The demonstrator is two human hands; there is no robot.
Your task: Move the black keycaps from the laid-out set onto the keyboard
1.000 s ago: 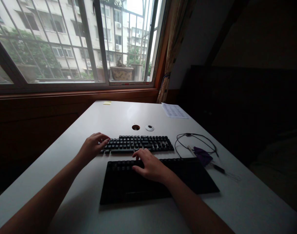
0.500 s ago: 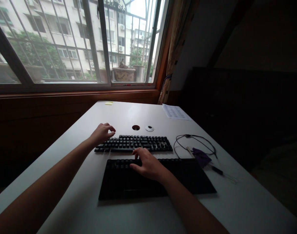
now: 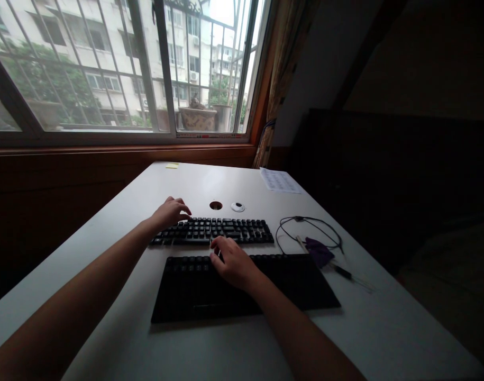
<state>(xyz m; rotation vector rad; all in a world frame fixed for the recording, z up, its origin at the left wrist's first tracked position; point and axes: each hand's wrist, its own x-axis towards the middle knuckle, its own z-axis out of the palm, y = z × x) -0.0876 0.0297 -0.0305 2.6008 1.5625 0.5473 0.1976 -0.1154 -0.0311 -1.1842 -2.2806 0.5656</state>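
A black keyboard (image 3: 178,301) lies near me on the white desk, with a row of keys along its far edge and a dark lower part. Behind it, black keycaps (image 3: 242,230) sit close together in rows, like a keyboard layout. At the far left of these rows, my left hand (image 3: 169,212) reaches over with curved fingers, thumb and forefinger slightly apart at the nearest caps. Above the keyboard's far edge, my right hand (image 3: 234,264) has its thumb and forefinger bent with a gap between them. I see nothing held in either hand.
To the right lie a coiled black cable (image 3: 311,219), a purple cloth (image 3: 319,253) and a thin tool with a black handle (image 3: 342,271). A round hole (image 3: 216,205), a white ring (image 3: 237,207), a printed sheet (image 3: 281,180) and a yellow note (image 3: 172,165) are farther back.
My right hand's thumb has drawn up off the keyboard, closer to the forefinger. My left hand has moved slightly right, its fingertips nearer the keycaps. The view has shifted a little.
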